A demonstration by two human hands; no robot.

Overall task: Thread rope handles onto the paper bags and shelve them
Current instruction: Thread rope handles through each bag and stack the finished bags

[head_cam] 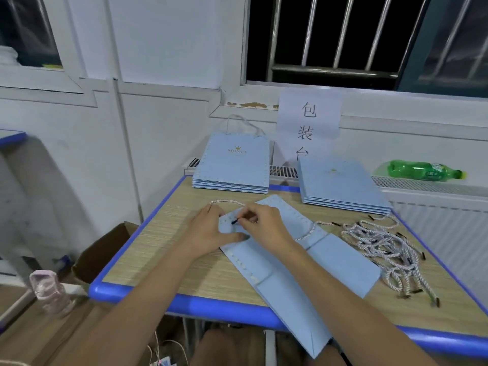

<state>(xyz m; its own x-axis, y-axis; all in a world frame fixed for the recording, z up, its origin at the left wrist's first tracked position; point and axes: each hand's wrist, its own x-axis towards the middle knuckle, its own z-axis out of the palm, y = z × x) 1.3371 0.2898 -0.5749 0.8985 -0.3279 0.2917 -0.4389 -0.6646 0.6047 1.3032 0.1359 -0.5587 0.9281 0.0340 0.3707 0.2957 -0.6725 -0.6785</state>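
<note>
**Rope tip at the bag's punched edge**

Head view. A flat blue bag [290, 260] lies slantwise on the tabletop [163, 247], its near end hanging over the blue front rim toward me. My left hand [211, 231] rests flat on the bag's far end, thumb stretched along the paper, fingers spread and gripping nothing. My right hand [264, 220] sits just beside it, fingers pinched narrow on the black tip [234, 221] of a rope [227, 202]; the tip points at the row of punched holes by the bag's edge. Cannot tell whether it has entered a hole. The rope loops out beyond my left hand and back under my right. A second rope [309, 232] lies across the bag's right edge, near my right wrist.

Right of the bag: a loose tangle of ropes [383, 247] with black tips, on bare tabletop.

Far edge of the tabletop: two stacks of flat blue bags. The left stack [232, 165] shows gold lettering on top, with rope handles rising behind it. The right stack [343, 183] is blurred on top.

Behind them, a paper sign [309, 120] on the wall and a green bottle [422, 170] lying on its side on the radiator ledge. Left of the tabletop, lower down: an open cardboard box [105, 252] and a pink bottle [50, 289].
</note>
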